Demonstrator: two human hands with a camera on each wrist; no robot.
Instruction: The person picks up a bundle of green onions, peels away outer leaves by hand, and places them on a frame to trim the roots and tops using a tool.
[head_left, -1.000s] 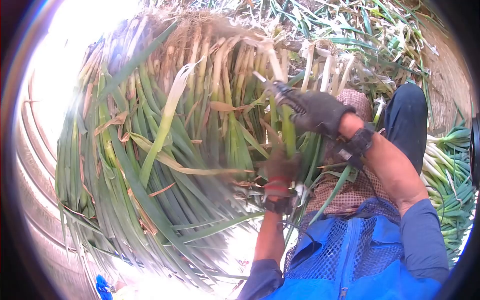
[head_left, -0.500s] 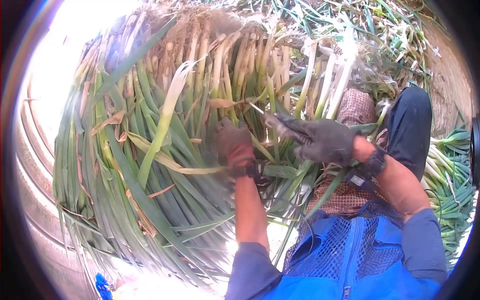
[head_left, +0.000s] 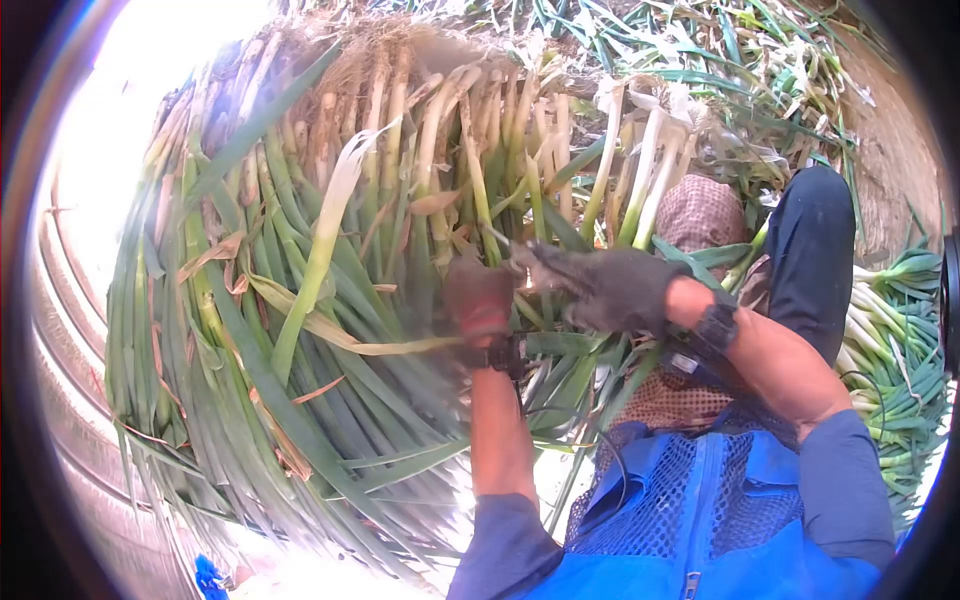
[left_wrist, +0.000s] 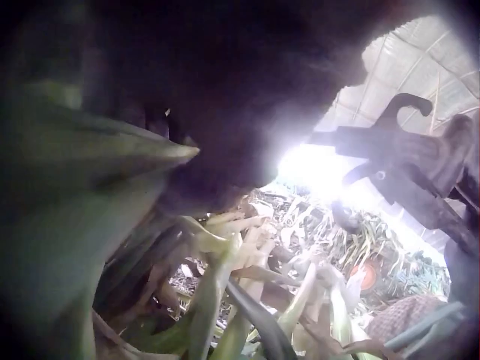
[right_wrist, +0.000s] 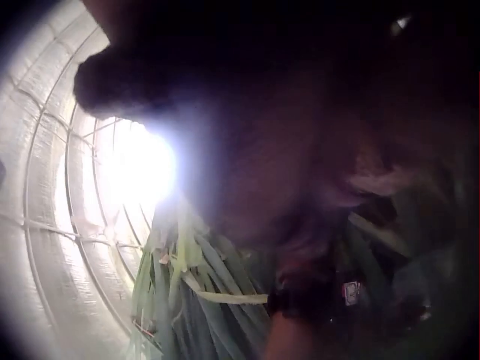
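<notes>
My gloved left hand (head_left: 478,292) grips a green onion stalk (head_left: 477,185) low among the leaves of a large pile; the root end points away. Green leaves (left_wrist: 90,202) run beside the dark glove in the left wrist view. Just to the right, my gloved right hand (head_left: 625,290) holds an air blow gun (left_wrist: 405,154) with a hook on top. Its thin nozzle (head_left: 497,236) points left, close to the gripped stalk. Dark shadow hides most finger detail in both wrist views.
Green onions (head_left: 300,330) lie packed at the left, roots at the far side. Paler peeled stalks (head_left: 650,170) lean by the checked cloth over a knee (head_left: 700,212). Stripped leaves (head_left: 690,50) heap at the back; a second onion pile (head_left: 895,370) lies at the right.
My left hand has moved left from beside the right hand into the pile and now grips a stalk there. The right hand has come lower with the blow gun, its nozzle now nearer the left hand.
</notes>
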